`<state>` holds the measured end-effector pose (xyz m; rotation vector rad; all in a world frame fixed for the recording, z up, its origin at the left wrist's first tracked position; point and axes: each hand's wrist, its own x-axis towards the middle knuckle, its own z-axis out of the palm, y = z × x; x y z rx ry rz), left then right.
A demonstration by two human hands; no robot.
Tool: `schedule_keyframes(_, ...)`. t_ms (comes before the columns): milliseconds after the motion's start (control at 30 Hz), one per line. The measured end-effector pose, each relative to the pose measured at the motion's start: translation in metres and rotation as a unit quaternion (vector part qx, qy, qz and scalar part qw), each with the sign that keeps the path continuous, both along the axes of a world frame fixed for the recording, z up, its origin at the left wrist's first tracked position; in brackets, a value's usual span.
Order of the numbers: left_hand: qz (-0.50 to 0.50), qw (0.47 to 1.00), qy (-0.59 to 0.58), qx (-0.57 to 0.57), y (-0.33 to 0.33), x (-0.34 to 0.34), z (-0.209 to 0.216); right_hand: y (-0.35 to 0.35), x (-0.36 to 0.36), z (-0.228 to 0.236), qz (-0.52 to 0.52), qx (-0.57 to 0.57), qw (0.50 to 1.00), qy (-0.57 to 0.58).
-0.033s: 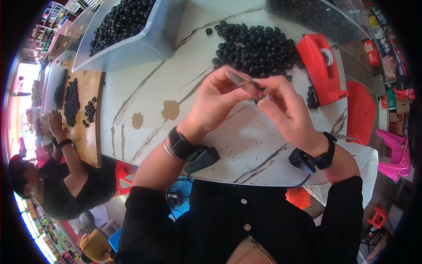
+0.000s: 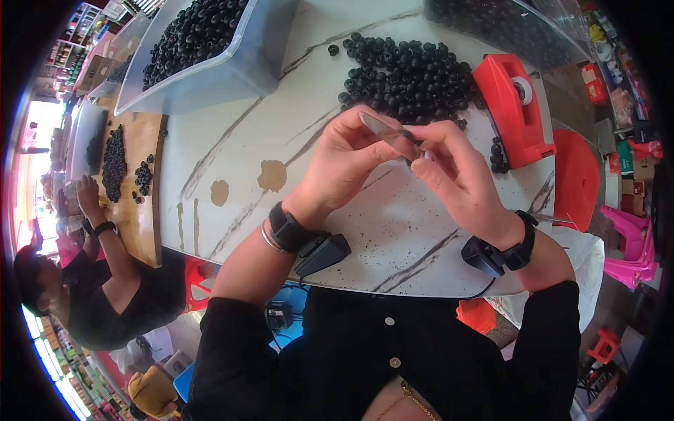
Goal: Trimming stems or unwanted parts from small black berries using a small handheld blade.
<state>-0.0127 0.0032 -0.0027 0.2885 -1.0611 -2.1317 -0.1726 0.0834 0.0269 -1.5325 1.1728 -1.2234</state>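
In front of me over the marble-patterned table (image 2: 295,231), my two hands meet with their fingertips close together. My right hand (image 2: 467,186) is closed on a small knife (image 2: 378,125), whose grey blade slants up and left across the fingers of my left hand. My left hand (image 2: 344,161) is closed too, pinching a small black bead (image 2: 406,135) beside the blade; the fingers partly cover it. Just beyond my hands lies a heap of round black beads (image 2: 411,77), many with a pale hole.
A clear bin (image 2: 263,63) of beads stands far left, another tub (image 2: 505,31) far right. The red tape dispenser (image 2: 516,116) sits at the right edge beside a few beads (image 2: 498,158). At left, another person (image 2: 112,281) works at a wooden board (image 2: 151,203). Black specks dot the tabletop.
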Motion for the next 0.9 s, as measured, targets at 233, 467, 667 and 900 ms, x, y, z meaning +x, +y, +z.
schedule_keyframes(233,0.001,1.0,0.026,-0.014,-0.002,0.0,-0.005,0.001,0.0,0.001,0.016,0.016,0.999,-0.044)
schedule_keyframes(467,-0.039,0.998,0.054,0.001,-0.005,0.002,-0.009,0.003,0.003,0.0,0.01,0.003,0.999,-0.049)
schedule_keyframes(667,-0.057,0.998,0.012,0.016,-0.003,0.002,0.0,0.003,0.003,0.001,-0.008,0.003,0.999,-0.032)
schedule_keyframes(900,-0.083,0.994,0.028,0.061,-0.003,0.007,0.003,0.001,0.0,0.006,0.038,0.104,0.981,-0.16)
